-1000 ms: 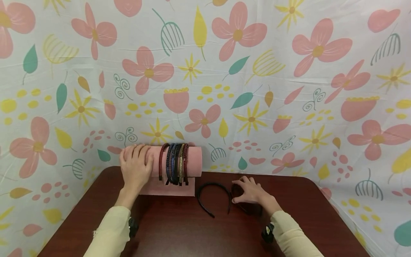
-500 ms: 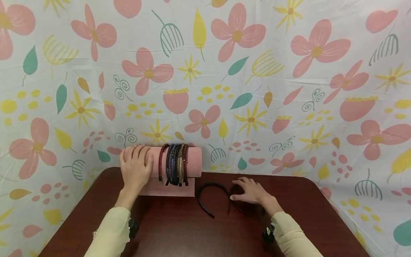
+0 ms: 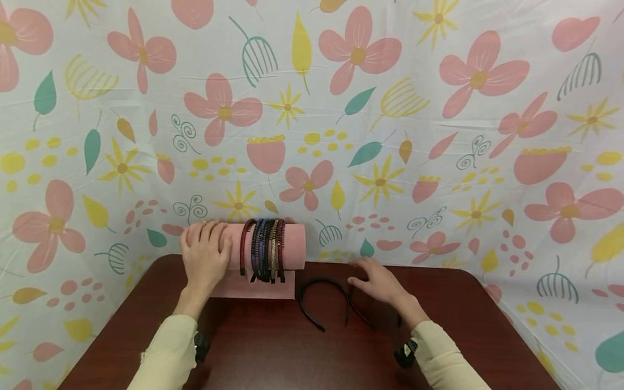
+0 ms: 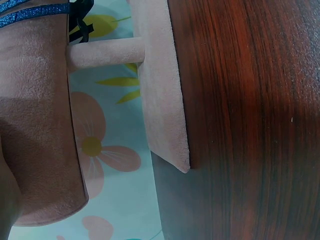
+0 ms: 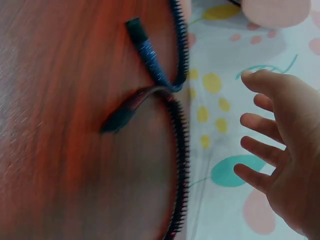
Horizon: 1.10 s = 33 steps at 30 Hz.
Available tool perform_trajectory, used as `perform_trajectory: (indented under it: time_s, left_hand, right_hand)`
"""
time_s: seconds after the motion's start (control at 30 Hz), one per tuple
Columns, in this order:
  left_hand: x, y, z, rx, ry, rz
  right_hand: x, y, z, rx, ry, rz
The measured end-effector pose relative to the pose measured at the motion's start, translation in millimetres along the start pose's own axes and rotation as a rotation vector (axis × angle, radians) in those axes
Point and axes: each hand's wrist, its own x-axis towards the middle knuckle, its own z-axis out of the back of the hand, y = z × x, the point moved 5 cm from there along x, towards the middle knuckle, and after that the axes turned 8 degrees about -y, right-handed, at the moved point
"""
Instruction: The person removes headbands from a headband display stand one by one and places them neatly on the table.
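Note:
My left hand (image 3: pixel 206 257) holds the left end of a pink headband stand (image 3: pixel 294 246), fingers over the top of its roll, thumb in front. Several headbands (image 3: pixel 265 252) in dark red, blue, black and gold sit around the roll. In the left wrist view, only a sliver of that hand (image 4: pixel 7 200) shows beside the plush stand (image 4: pixel 40 110). My right hand (image 3: pixel 382 284) hovers with fingers apart, holding nothing. Below it, a dark red toothed headband (image 5: pixel 181 145) lies on the table, partly hidden in the head view. Touching it is a blue glittery headband (image 5: pixel 150 60).
The dark wooden table (image 3: pixel 273 346) has rounded back corners and meets a flower-printed cloth (image 3: pixel 312 135) behind. The stand's flat pink base (image 3: pixel 253 291) rests near the table's back left.
My right hand has come off the dark red headband and risen slightly towards the back, uncovering more of the band. The left hand and stand stay put.

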Motion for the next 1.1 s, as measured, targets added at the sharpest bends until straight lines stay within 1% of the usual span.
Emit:
perform_trajectory:
  time_s: [0.07,0.23,0.4,0.53,0.7,0.83,0.9,1.1]
  left_hand:
    - [0.0,-0.3,0.3,0.012,0.014,-0.002]
    - [-0.5,-0.2,0.1,0.011,0.010,-0.003]
    - [-0.5,-0.7,-0.4,-0.005,-0.006,-0.003]
    - [-0.2,-1.0,-0.6,-0.004,0.007,0.003]
    - [-0.2,-0.6,0.0,0.015,0.036,0.008]
    - [-0.8,0.0,1.0,0.016,0.046,0.014]
    - [-0.8,0.2,0.9,0.014,0.052,0.018]
    - [-0.2,0.0,0.3,0.006,0.024,0.009]
  right_hand:
    - [2.4,5.8,3.5,0.017,-0.023,0.002]
    - [8.3,18.8,10.5,0.052,-0.061,0.012]
    - [15.4,30.5,15.5,0.071,-0.089,0.039]
    - [22.0,40.8,18.9,0.085,-0.103,0.070]
    - [31.8,58.4,26.0,0.111,-0.131,0.140]
    - [40.7,73.3,29.6,0.092,-0.163,0.197]
    - [45.1,81.2,30.8,0.091,-0.171,0.211]
    - [55.3,106.2,35.2,0.093,-0.210,0.284]
